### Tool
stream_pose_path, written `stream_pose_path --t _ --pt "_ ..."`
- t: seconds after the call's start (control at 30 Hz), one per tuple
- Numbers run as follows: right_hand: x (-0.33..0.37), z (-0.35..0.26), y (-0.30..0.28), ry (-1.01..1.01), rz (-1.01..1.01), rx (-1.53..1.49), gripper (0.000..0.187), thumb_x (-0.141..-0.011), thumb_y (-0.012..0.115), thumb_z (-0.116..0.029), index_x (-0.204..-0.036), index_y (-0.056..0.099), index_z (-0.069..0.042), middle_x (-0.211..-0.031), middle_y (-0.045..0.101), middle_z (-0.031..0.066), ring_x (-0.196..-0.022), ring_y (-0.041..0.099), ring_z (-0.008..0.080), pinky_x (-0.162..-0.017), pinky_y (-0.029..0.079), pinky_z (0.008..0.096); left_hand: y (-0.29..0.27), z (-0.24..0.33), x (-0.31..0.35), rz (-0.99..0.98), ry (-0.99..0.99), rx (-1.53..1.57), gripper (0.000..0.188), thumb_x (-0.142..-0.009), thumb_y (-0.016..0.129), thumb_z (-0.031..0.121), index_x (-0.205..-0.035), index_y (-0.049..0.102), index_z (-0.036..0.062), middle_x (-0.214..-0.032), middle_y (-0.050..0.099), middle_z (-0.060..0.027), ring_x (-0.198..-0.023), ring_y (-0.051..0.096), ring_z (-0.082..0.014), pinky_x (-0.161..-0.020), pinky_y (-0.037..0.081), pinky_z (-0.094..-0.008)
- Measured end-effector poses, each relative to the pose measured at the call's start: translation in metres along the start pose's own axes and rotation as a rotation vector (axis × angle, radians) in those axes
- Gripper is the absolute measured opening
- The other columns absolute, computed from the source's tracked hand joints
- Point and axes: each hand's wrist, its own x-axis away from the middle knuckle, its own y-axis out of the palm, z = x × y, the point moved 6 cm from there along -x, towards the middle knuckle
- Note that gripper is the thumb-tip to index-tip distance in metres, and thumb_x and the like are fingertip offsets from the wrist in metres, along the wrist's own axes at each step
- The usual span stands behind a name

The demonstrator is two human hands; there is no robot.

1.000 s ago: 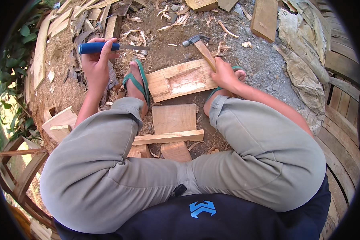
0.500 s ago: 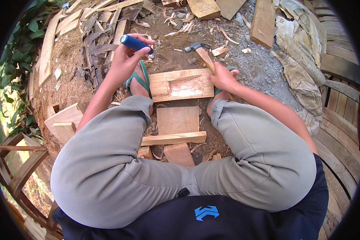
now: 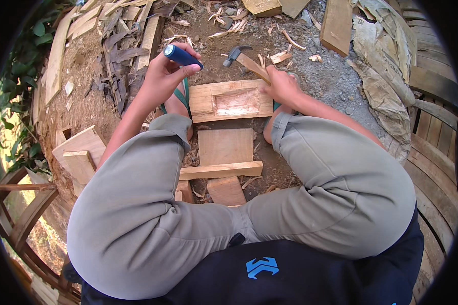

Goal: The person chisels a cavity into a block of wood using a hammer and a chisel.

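Note:
My left hand (image 3: 160,79) is closed around the blue handle of a chisel (image 3: 184,56), raised above the left end of a wooden board. The handle's capped end points up and left; the blade is hard to make out. My right hand (image 3: 284,89) grips a claw hammer (image 3: 253,67) by its wooden handle, with the dark metal head pointing up and left. That hand is at the board's right end. The pale board (image 3: 201,104) lies crosswise between my feet, with a rough rectangular recess (image 3: 235,102) cut into its face.
Nearer me lie a flat wood block (image 3: 225,147), a narrow strip (image 3: 221,170) and smaller offcuts. Wood shavings (image 3: 231,26) and scrap planks (image 3: 336,28) litter the ground ahead. Crumpled sacking (image 3: 381,66) and a slatted wooden structure (image 3: 432,162) stand at right.
My left hand has shifted slightly right with the chisel. My right hand has moved a little farther from me, and the hammer head has swung left.

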Motion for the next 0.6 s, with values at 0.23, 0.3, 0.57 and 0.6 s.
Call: stream_pose_path --t 0.23,0.3,0.57,0.6 --pt "0.000 0.014 0.002 -0.044 0.149 0.044 0.036 -0.086 0.076 -0.020 -0.108 0.055 -0.001 -0.094 0.072 0.0262 -0.094 0.070 0.0452 -0.083 0.051 0.0552 0.011 -0.014 -0.013 -0.089 -0.061 -0.015 0.031 -0.092 0.076 0.006 -0.119 0.063 0.0046 -0.120 0.069 -0.0089 -0.110 0.066 -0.0175 -0.092 0.055 -0.0334" --pt "0.005 0.016 0.004 -0.026 0.159 0.007 0.036 -0.087 0.076 -0.021 -0.109 0.056 -0.002 -0.095 0.072 0.0257 -0.096 0.070 0.0448 -0.084 0.051 0.0546 0.013 -0.018 -0.013 -0.079 -0.071 -0.001 0.030 -0.092 0.077 0.006 -0.119 0.064 0.0047 -0.120 0.069 -0.0087 -0.110 0.067 -0.0174 -0.093 0.055 -0.0333" --pt "-0.002 0.029 -0.011 -0.004 0.262 -0.188 0.043 -0.085 0.080 -0.028 -0.111 0.057 -0.003 -0.101 0.071 0.0245 -0.100 0.068 0.0444 -0.088 0.051 0.0517 0.014 -0.003 -0.006 -0.069 -0.034 0.015 0.030 -0.091 0.078 0.006 -0.118 0.065 0.0052 -0.115 0.072 -0.0049 -0.101 0.069 -0.0116 -0.087 0.056 -0.0279" --pt "-0.007 0.027 -0.007 -0.029 0.264 -0.191 0.043 -0.085 0.081 -0.027 -0.112 0.058 -0.002 -0.101 0.071 0.0223 -0.098 0.069 0.0417 -0.086 0.052 0.0495 0.011 -0.005 -0.001 -0.065 -0.035 0.005 0.030 -0.091 0.078 0.006 -0.118 0.065 0.0051 -0.115 0.072 -0.0050 -0.101 0.069 -0.0119 -0.087 0.056 -0.0280"
